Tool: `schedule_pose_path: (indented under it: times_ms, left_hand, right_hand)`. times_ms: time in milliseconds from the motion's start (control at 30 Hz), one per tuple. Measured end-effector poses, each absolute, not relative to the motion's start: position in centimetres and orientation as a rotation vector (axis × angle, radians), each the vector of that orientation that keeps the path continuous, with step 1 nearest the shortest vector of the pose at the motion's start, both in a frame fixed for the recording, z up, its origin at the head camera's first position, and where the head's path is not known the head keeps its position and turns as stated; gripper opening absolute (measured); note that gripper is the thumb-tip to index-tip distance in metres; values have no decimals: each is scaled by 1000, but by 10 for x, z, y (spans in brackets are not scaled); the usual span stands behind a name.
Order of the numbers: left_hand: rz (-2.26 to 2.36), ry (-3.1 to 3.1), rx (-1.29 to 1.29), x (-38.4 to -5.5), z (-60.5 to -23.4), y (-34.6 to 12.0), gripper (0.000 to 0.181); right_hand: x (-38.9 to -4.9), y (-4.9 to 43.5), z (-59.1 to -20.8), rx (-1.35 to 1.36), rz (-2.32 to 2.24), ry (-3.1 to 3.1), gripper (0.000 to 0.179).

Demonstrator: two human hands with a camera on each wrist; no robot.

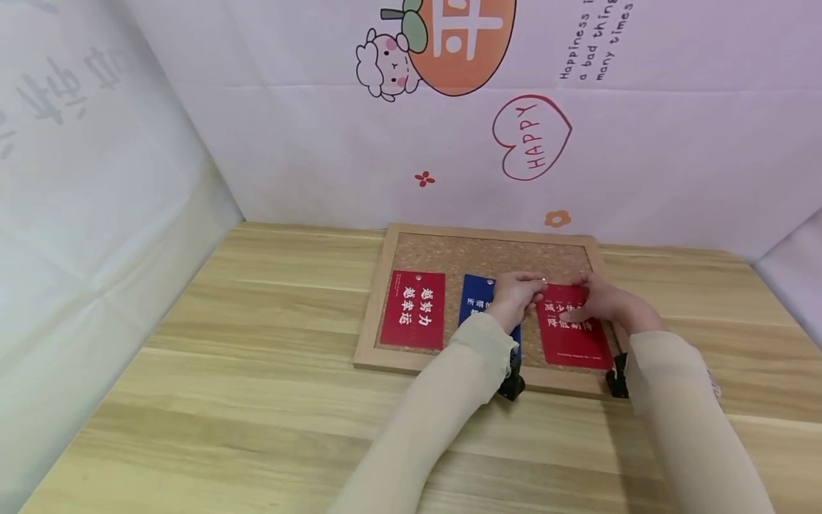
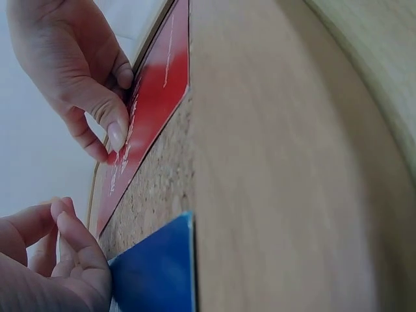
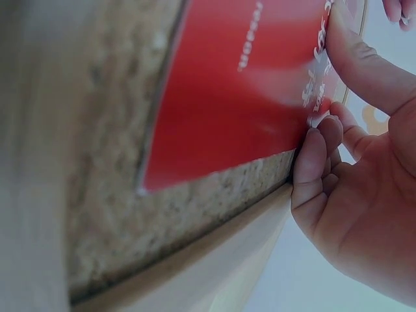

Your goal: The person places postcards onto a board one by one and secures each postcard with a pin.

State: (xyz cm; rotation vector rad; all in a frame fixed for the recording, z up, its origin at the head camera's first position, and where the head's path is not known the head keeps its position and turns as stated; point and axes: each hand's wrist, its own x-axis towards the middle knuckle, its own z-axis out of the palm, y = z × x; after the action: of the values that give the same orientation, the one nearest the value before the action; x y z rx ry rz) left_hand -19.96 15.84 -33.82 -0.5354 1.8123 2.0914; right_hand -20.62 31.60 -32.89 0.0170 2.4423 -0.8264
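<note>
Before me a cork board [image 1: 494, 250] in a wooden frame lies against the printed backdrop. My right hand [image 1: 615, 303] holds the right-hand red card [image 1: 574, 345] on it, thumb on the card's printed face and fingers at its edge. Near that card's upper left corner, my left hand [image 1: 511, 291] pinches a small pale pin [image 3: 404, 21], mostly covered by the fingertips. Below the left hand is a blue card [image 2: 159, 273], partly hidden by the arm in the head view. Another red card [image 1: 412, 325] is on the board's left part.
Two black clips, one [image 1: 511, 384] at the front middle and another [image 1: 618, 377] at the front right, sit on the frame's near edge. The board rests on a wooden table [image 1: 257, 400]. A white wall cloth [image 1: 308, 157] with printed drawings stands behind.
</note>
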Motion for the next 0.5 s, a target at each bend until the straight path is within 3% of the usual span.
schedule_pose_path:
  times_ms: [267,500]
  left_hand:
    - [2065,1852,-535,-201,-341,161,17]
    - [1945,2088,-362,-199,-341,162,14]
  right_hand:
    - [-206,317,-329,1,-828,2447,85]
    - [-206,317,-330,-16,-836,2461,82]
